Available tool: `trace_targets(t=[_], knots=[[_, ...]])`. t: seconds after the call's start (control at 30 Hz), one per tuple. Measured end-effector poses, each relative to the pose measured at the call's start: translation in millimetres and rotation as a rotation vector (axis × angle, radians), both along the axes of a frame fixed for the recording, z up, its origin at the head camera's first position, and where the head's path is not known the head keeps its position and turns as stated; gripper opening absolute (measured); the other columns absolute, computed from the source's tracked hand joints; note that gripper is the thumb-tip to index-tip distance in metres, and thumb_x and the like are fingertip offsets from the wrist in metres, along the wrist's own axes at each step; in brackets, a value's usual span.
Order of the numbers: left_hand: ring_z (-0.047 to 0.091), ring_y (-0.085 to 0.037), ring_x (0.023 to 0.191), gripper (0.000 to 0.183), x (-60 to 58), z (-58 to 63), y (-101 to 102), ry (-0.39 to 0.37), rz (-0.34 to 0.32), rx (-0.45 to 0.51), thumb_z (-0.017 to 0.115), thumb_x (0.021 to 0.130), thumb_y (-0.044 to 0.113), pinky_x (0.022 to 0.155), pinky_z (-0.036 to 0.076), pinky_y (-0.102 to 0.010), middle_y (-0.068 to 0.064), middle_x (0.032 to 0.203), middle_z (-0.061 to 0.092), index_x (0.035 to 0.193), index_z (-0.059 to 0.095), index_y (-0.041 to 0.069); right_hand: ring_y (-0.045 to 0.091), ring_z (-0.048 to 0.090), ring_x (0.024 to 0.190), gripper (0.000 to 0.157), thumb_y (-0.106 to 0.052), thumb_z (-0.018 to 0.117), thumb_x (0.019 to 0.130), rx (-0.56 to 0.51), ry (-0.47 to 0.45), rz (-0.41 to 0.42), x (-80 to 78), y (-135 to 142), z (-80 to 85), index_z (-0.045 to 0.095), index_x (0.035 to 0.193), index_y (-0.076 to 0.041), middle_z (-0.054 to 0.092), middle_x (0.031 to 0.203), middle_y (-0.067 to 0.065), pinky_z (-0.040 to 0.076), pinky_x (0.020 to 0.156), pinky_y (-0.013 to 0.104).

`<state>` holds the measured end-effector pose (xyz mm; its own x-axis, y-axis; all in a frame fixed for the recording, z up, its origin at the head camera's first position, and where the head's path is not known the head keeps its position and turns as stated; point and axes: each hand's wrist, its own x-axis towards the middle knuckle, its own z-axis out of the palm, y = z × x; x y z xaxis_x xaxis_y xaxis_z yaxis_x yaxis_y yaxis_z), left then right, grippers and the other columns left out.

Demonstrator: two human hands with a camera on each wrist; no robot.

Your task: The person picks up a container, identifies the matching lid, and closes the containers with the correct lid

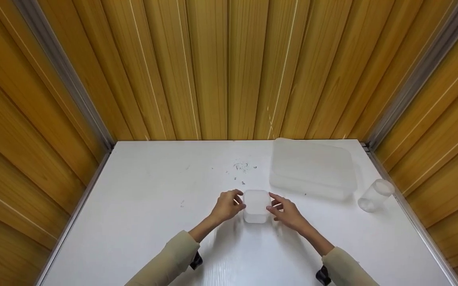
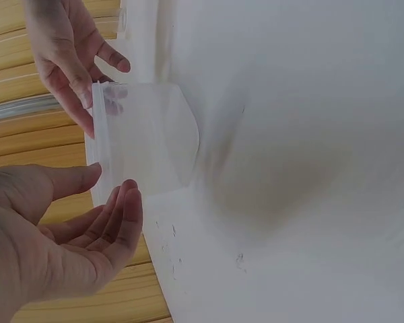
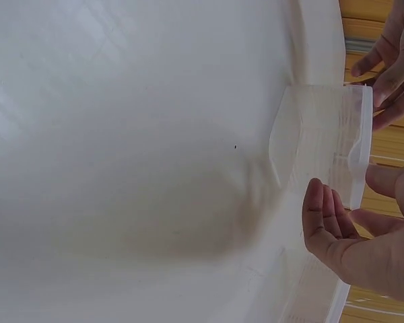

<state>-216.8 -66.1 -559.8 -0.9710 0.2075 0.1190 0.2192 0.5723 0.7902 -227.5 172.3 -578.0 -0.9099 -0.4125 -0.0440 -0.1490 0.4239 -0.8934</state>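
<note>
A small translucent plastic box (image 1: 257,205) with a rounded lid stands on the white table, between the two hands. At its left side is the left hand (image 1: 228,204), thumb tip right at the lid's edge (image 2: 99,138) and the other fingers loosely bent beside the wall. The right hand (image 1: 286,212) mirrors it on the right side, with its thumb (image 3: 384,180) at the lid rim and relaxed fingertips (image 3: 314,195) near the box wall. Both hands have space between thumb and fingers. Through the clear walls, no contents show.
A large translucent plastic container (image 1: 312,167) lies at the back right of the table (image 1: 141,198). Beside it, near the right edge, is a clear cylindrical jar (image 1: 376,195). Dark specks mark the tabletop behind the small box. Yellow wood-patterned panels (image 1: 229,71) enclose the back and sides.
</note>
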Motion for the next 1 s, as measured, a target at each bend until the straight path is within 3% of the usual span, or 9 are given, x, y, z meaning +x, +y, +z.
trace_targets(t=[0.23, 0.33, 0.43, 0.5, 0.57, 0.63, 0.7, 0.8, 1.0], knots=[[0.074, -0.032, 0.082, 0.027, -0.2, 3.2, 1, 0.014, -0.013, -0.016, 0.071, 0.088, -0.007, 0.069, 0.062, -0.034, -0.023, 0.092, 0.075, 0.113, 0.067, -0.016, 0.038, 0.064, 0.111, 0.060, -0.007, 0.059, 0.103, -0.103, -0.117, -0.004, -0.9, -2, 2.4, 0.032, 0.153, 0.011, 0.055, 0.126, 0.034, 0.064, 0.076, 0.037], [0.072, -0.023, 0.074, 0.024, 3.2, 1.7, 1, 0.028, 0.015, -0.051, 0.066, 0.090, -0.007, 0.062, 0.058, -0.026, -0.021, 0.092, 0.076, 0.113, 0.070, -0.014, 0.036, 0.064, 0.111, 0.060, -0.007, 0.058, 0.103, -0.124, -0.137, 0.007, 0.5, -3, 1.3, 0.031, 0.154, 0.011, 0.054, 0.126, 0.034, 0.064, 0.078, 0.039], [0.056, -0.010, 0.057, 0.014, 5.9, -0.9, 4, 0.062, 0.030, -0.096, 0.060, 0.093, -0.008, 0.049, 0.041, -0.016, -0.016, 0.078, 0.074, 0.097, 0.074, -0.010, 0.033, 0.065, 0.110, 0.060, -0.007, 0.057, 0.103, -0.129, -0.151, 0.011, 1.9, -3, 1.8, 0.030, 0.154, 0.011, 0.053, 0.127, 0.035, 0.064, 0.080, 0.040], [0.046, -0.010, 0.051, 0.017, 6.8, -1.5, 7, 0.075, 0.021, -0.109, 0.057, 0.095, -0.007, 0.045, 0.031, -0.017, -0.016, 0.070, 0.069, 0.085, 0.070, -0.008, 0.030, 0.064, 0.108, 0.060, -0.007, 0.057, 0.103, -0.126, -0.161, -0.001, 2.1, -3, 2.5, 0.030, 0.155, 0.010, 0.054, 0.127, 0.034, 0.064, 0.081, 0.038], [0.059, -0.012, 0.053, 0.018, 7.5, -1.1, 10, 0.086, 0.008, -0.107, 0.056, 0.096, -0.005, 0.046, 0.040, -0.016, -0.019, 0.075, 0.072, 0.082, 0.068, -0.007, 0.029, 0.064, 0.109, 0.060, -0.008, 0.058, 0.103, -0.121, -0.165, -0.014, 1.8, -2, 3.0, 0.031, 0.155, 0.009, 0.054, 0.128, 0.033, 0.063, 0.083, 0.037], [0.074, -0.022, 0.068, 0.014, 8.2, -0.3, 11, 0.070, -0.005, -0.085, 0.056, 0.096, -0.005, 0.055, 0.056, -0.021, -0.026, 0.090, 0.075, 0.094, 0.070, -0.010, 0.029, 0.064, 0.110, 0.060, -0.010, 0.058, 0.103, -0.117, -0.169, -0.023, 0.6, 0, 2.7, 0.032, 0.155, 0.008, 0.054, 0.129, 0.032, 0.063, 0.084, 0.037], [0.078, -0.034, 0.089, 0.021, 8.6, -0.1, 12, 0.057, -0.018, -0.065, 0.057, 0.096, -0.005, 0.071, 0.064, -0.031, -0.031, 0.107, 0.073, 0.111, 0.068, -0.014, 0.031, 0.064, 0.112, 0.061, -0.011, 0.059, 0.104, -0.119, -0.180, -0.027, -0.7, 1, 2.2, 0.032, 0.155, 0.007, 0.054, 0.130, 0.031, 0.063, 0.086, 0.038], [0.074, -0.041, 0.100, 0.037, 9.1, -1.4, 10, 0.034, -0.041, -0.025, 0.057, 0.097, -0.004, 0.082, 0.063, -0.039, -0.035, 0.119, 0.067, 0.130, 0.057, -0.019, 0.034, 0.063, 0.114, 0.062, -0.014, 0.058, 0.104, -0.126, -0.204, -0.026, -2.1, 3, 0.5, 0.031, 0.157, 0.004, 0.052, 0.133, 0.032, 0.062, 0.089, 0.042], [0.073, -0.045, 0.103, 0.046, 10.3, -6.0, 4, 0.018, -0.042, 0.048, 0.059, 0.096, -0.002, 0.086, 0.062, -0.043, -0.039, 0.125, 0.064, 0.136, 0.049, -0.021, 0.035, 0.064, 0.117, 0.063, -0.018, 0.058, 0.105, -0.144, -0.228, -0.016, -1.1, 1, -0.7, 0.031, 0.155, 0.007, 0.050, 0.136, 0.033, 0.060, 0.093, 0.046]])
